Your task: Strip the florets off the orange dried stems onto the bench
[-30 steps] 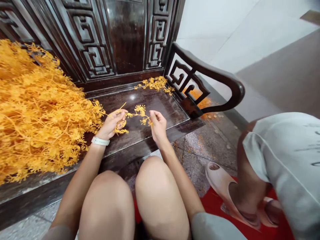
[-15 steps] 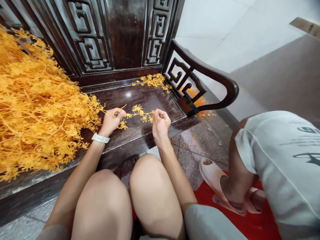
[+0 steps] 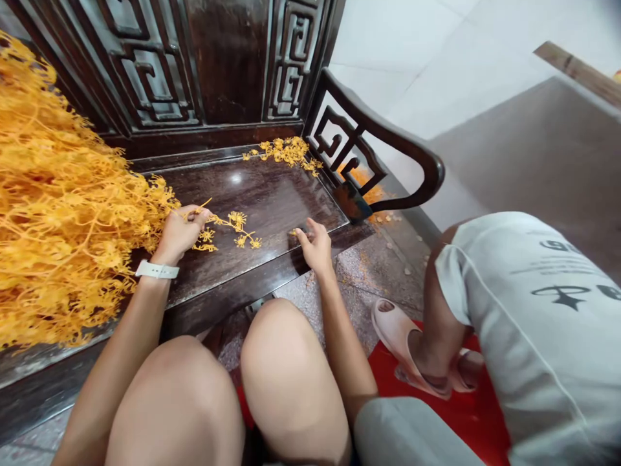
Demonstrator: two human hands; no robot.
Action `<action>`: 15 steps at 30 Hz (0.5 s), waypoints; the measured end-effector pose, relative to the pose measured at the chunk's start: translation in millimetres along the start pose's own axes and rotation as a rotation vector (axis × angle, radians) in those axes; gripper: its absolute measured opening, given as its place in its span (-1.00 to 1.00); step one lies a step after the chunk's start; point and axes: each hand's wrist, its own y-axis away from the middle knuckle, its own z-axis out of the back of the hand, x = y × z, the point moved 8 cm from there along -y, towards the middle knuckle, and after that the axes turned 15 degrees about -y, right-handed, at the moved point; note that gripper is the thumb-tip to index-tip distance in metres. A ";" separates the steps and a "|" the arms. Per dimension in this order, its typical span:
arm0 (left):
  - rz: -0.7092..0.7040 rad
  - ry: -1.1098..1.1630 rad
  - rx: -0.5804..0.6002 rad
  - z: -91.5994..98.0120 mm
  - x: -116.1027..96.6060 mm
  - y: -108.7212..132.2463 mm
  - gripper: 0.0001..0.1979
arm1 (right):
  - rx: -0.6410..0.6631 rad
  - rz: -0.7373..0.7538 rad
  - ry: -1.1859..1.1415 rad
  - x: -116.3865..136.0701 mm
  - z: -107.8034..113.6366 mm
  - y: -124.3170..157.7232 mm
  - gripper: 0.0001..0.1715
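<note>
My left hand (image 3: 187,225), with a pale watch band (image 3: 156,269) on its wrist, pinches an orange flower sprig (image 3: 237,222) by its stem. The sprig's thin end pokes up past the fingers, and its flower clusters spread to the right over the bench seat (image 3: 204,181). My right hand (image 3: 317,246) is apart from the sprig, near the seat's front edge, thumb and fingers spread. A tiny orange bit (image 3: 293,232) shows by its thumb tip; whether they touch I cannot tell. A big heap of orange sprigs (image 3: 72,213) lies left of my left hand.
Loose orange flower heads (image 3: 286,151) lie at the seat's back right corner, beside the carved armrest (image 3: 388,123). Orange scraps (image 3: 363,184) are on the floor beyond it. At right, another person in grey shorts (image 3: 524,291) and pink slippers (image 3: 405,346) is close by.
My right hand has come away from the sprig's right end, and its fingers have spread. My left hand still holds the sprig, now farther left. The camera view has shifted slightly.
</note>
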 end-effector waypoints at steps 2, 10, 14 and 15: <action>-0.002 -0.011 0.033 -5.7 1.5 1.5 -0.83 | -0.014 0.092 0.077 1.9 0.7 5.4 -0.42; -0.054 -0.018 0.157 -33.8 -9.2 10.6 -0.85 | 0.005 0.232 0.249 -1.1 13.3 29.5 -0.23; -0.094 -0.041 0.162 -36.7 -13.7 10.7 -0.83 | 0.151 0.270 0.296 1.4 -1.0 30.5 0.05; -0.090 -0.043 0.164 -36.6 -13.4 10.5 -0.83 | 0.158 0.281 0.303 2.6 -3.0 30.1 -0.01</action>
